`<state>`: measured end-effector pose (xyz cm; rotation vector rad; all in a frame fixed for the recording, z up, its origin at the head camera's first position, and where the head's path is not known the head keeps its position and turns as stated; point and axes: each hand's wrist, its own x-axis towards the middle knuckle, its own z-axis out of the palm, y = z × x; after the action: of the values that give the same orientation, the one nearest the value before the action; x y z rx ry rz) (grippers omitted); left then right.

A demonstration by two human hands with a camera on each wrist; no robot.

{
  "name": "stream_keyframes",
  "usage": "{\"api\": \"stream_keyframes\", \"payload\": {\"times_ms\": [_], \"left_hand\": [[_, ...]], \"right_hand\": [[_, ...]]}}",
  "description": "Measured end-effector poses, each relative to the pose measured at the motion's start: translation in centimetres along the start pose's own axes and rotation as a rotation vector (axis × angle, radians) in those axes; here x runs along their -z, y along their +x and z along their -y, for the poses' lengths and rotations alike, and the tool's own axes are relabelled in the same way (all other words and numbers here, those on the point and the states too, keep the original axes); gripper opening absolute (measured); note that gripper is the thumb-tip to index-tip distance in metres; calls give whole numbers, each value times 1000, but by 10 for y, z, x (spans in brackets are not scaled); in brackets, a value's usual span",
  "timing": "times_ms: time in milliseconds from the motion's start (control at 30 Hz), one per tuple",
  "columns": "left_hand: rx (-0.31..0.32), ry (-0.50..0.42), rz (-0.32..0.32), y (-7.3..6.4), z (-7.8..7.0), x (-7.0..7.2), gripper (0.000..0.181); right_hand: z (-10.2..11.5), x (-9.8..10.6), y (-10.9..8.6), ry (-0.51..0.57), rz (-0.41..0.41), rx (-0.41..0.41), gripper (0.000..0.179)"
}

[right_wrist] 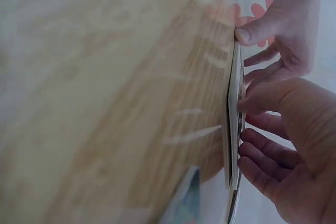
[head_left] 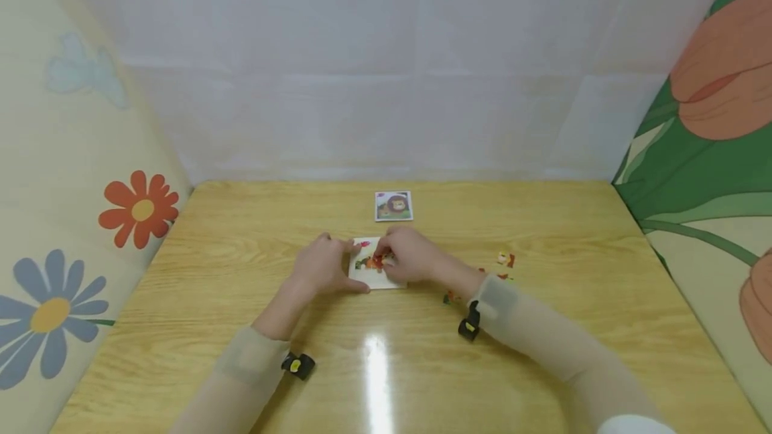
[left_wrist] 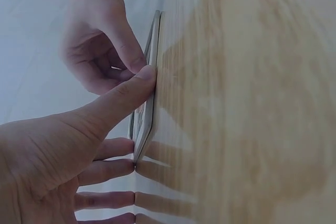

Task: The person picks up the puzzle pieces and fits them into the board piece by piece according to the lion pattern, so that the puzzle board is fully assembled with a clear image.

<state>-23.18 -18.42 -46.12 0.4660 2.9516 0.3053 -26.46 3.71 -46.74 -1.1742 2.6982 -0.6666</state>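
A small white puzzle board [head_left: 376,278], partly filled with colourful picture pieces, lies flat on the table. My left hand [head_left: 321,264] steadies its left side: the straight thumb presses the near edge and the spread fingers rest by the left edge. In the left wrist view the thumb [left_wrist: 118,100] lies along the board's rim. My right hand [head_left: 411,254] is over the board's right half, its curled fingertips at the reddish pieces, pinching a small puzzle piece mostly hidden by the fingers. The right wrist view shows the right hand's thumb and fingertips [right_wrist: 252,153] against the board's face.
Behind the board lies a square picture card [head_left: 393,206] with a lion. Several loose puzzle pieces [head_left: 505,259] are scattered on the wooden table [head_left: 253,220] to the right, some beside the right forearm. A white sheet [head_left: 386,99] hangs behind the table, and flower-patterned panels flank it.
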Motion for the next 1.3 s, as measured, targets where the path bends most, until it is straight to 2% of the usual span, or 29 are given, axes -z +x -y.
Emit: {"api": "stream_keyframes", "payload": {"times_ms": [367,633,800,900,1000,1100,1300], "left_hand": [[-10,4,-11,0,-3,5,93],[-5,5,-9,-2,0,7,90],[5,5,-9,-2,1,8,90],[6,0,-2,-2,0,7,91],[10,-7,4,-2,-1,5,92],[17,-10,12,-3,-2,3,92],[12,6,12,-3,-4,1,93]], "right_hand": [[10,-4,0,-85,-26,-21,24],[17,1,0,-140,19,42,23],[18,8,1,-165,79,80,27],[15,17,-3,-112,108,27,32],[7,31,-10,-47,95,-45,34],[-6,50,-22,-6,74,-79,35],[-40,86,-54,-24,23,-112,32]]}}
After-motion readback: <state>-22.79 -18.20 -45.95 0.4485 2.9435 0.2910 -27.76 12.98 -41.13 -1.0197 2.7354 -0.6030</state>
